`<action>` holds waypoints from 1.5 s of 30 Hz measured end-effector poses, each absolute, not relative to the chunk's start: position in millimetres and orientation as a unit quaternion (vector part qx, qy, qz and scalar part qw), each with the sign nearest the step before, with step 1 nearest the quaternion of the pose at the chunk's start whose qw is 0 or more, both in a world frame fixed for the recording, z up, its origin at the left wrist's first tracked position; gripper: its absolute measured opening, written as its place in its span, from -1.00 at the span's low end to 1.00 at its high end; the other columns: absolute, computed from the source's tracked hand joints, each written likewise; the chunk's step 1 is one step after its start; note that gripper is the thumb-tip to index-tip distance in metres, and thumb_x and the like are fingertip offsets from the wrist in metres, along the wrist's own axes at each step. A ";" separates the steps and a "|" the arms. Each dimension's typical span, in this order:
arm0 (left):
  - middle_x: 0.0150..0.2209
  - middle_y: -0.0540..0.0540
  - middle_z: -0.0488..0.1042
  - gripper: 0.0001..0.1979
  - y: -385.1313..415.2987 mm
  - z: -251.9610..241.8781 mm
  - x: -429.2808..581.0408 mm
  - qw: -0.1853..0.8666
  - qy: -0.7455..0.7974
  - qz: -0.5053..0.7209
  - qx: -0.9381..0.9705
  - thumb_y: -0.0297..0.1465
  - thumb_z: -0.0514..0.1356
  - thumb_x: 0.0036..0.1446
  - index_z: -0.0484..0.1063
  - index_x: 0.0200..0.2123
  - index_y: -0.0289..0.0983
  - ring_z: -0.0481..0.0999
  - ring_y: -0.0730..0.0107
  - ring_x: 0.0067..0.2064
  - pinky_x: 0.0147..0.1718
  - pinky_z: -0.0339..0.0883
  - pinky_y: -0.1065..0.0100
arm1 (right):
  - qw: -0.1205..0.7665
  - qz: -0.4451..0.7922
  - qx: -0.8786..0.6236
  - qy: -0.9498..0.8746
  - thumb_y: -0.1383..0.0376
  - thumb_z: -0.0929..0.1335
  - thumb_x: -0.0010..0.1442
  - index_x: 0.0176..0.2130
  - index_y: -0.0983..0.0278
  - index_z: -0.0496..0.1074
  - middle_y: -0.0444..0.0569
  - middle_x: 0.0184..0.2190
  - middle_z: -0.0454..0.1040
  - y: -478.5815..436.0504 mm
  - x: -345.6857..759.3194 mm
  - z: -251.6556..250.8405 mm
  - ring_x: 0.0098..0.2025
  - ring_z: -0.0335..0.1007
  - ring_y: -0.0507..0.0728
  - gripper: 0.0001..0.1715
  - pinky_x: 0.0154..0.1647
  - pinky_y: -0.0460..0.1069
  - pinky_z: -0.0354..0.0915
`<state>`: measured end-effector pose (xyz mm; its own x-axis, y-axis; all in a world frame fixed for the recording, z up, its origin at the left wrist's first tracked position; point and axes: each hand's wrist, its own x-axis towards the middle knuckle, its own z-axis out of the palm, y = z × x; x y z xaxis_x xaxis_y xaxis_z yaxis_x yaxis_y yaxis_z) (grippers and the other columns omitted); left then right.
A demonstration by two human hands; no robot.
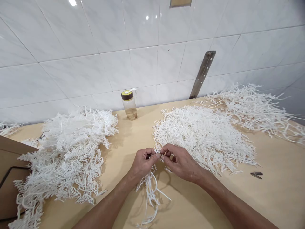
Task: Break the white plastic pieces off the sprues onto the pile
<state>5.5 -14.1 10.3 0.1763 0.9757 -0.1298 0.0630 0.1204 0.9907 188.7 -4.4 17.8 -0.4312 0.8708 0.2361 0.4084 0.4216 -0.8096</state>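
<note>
My left hand (143,163) and my right hand (181,162) meet over the middle of a light wooden table (133,136). Both are closed in a pinch on the same bunch of thin white plastic strips (151,190), which hangs down from my fingers onto the table. A big flat heap of white strips (202,133) lies just behind my right hand. Another tangled heap of strips (69,152) lies to the left of my left hand.
A clear bottle (129,105) with a brown and yellow cap stands by the white tiled wall. A third spread of strips (254,108) lies at the far right. A metal bracket (202,74) leans on the wall. A small dark tool (256,174) lies right; a brown board (9,171) left.
</note>
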 end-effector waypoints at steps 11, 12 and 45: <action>-0.62 0.07 0.19 -0.56 -12.9 10.3 6.9 0.543 0.509 0.420 0.520 -0.04 0.32 0.00 0.35 -0.55 -0.31 0.14 0.56 -0.57 -0.59 0.01 0.47 | 0.350 0.263 -0.388 -0.811 0.40 0.27 0.23 -0.28 0.25 0.39 -0.08 -0.40 0.43 -4.8 190.0 19.8 -0.44 0.29 0.03 -0.89 -0.44 -0.07 0.26; -0.62 0.08 0.19 -0.56 -13.2 11.3 6.8 0.543 0.508 0.420 0.521 -0.04 0.32 0.00 0.34 -0.55 -0.30 0.13 0.56 -0.57 -0.59 0.00 0.47 | 0.348 0.255 -0.385 -0.816 0.41 0.26 0.22 -0.28 0.25 0.38 -0.08 -0.40 0.43 -4.9 190.3 19.5 -0.45 0.29 0.03 -0.89 -0.43 -0.07 0.25; -0.52 0.06 0.14 -0.59 -14.7 9.6 6.8 0.598 0.432 0.394 0.549 -0.07 0.22 0.14 0.27 -0.50 -0.28 0.09 0.50 -0.47 -0.48 -0.01 0.42 | 0.455 0.213 -0.377 -0.778 0.36 0.31 0.27 -0.25 0.23 0.43 0.01 -0.21 0.48 -11.5 188.7 36.2 -0.37 0.42 0.04 -0.92 -0.50 -0.08 0.37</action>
<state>6.8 -14.7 9.6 0.3172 0.9447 -0.0839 0.0037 0.0872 0.9962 188.7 -11.5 36.2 -0.3014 0.7804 0.5478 0.3934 0.6251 -0.6741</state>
